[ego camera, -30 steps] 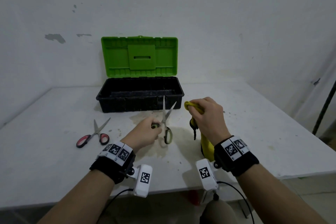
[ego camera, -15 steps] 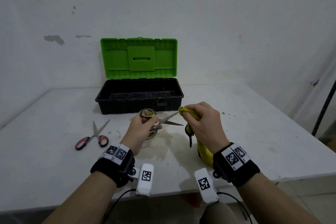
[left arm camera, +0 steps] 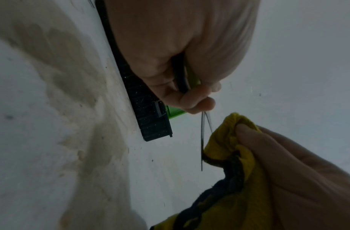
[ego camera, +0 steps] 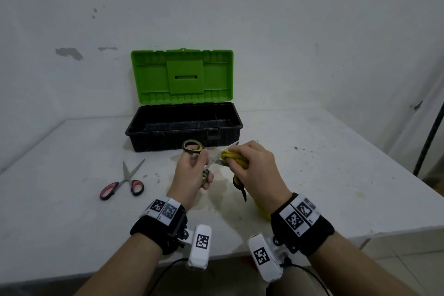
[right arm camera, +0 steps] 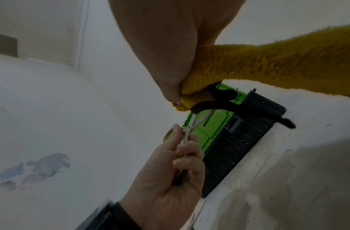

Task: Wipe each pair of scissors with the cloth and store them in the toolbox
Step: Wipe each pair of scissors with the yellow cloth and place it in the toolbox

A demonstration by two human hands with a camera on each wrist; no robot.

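The head camera looks forward and down across the white table (ego camera: 336, 175) toward the wall. Each wrist camera sits close beneath its hand, looking along the fingers. All three views share the open toolbox (ego camera: 183, 125).

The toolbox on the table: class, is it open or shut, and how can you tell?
Open. The toolbox has its green lid standing upright behind the black base, and the dark inside shows.
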